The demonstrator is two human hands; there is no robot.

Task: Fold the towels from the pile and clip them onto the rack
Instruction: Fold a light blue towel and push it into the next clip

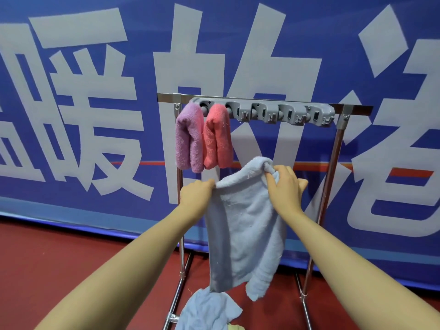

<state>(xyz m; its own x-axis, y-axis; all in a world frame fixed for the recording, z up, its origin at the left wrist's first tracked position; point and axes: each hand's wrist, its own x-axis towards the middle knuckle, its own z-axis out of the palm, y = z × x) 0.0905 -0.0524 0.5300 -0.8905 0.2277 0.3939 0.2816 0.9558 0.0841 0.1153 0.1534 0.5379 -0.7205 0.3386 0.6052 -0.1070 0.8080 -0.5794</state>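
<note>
Blue towel point(245, 225) held hanging at 6 o'clock of rack point(262, 101) | left hand point(196, 195) pinched on top edge | right hand point(285, 186) gripped on bunched corner | pile point(207, 310) at 6 o'clock below

The light blue towel point(242, 225) is soft, fuzzy terry cloth, matt, with small lint flecks. The purple towel point(189, 139) and the coral towel point(217, 136) show the same nubby, looped pile. The rack point(332, 160) is polished, shiny metal tubing, and its clip bar point(264, 110) is smooth grey plastic. The banner point(95, 103) looks like smooth printed fabric with a faint sheen, and the red floor point(71, 253) is matt.
</note>
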